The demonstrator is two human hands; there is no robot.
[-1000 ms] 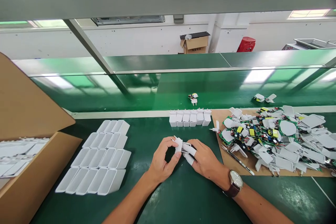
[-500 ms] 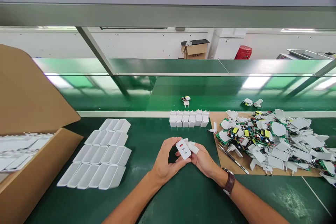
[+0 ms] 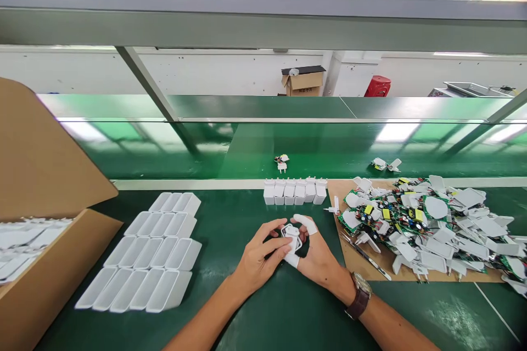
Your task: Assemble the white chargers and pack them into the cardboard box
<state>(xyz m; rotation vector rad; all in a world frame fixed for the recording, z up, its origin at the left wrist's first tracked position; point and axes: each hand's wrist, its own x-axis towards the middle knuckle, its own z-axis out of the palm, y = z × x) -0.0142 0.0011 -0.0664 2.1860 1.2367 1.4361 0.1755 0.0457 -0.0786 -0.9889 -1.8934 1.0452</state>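
Note:
Both of my hands hold a small white charger just above the green bench. My left hand pinches it from the left with thumb and fingers. On the other side, my right hand has its fingers closed round it, with white coverings on the thumb and a finger. The charger's upturned side shows a pale outline, partly hidden by fingers. Beyond my hands stands a row of white chargers with pins pointing up. Rows of open white housings lie to the left.
At right, a brown board bears a heap of circuit boards with white parts and a pen-like tool. An open cardboard box stands far left. Loose assemblies lie on the green surface behind.
The charger has been turned in my hands: its face with port slots showed before, and another side shows now. My right hand's fingers have spread round it. The view has shifted slightly.

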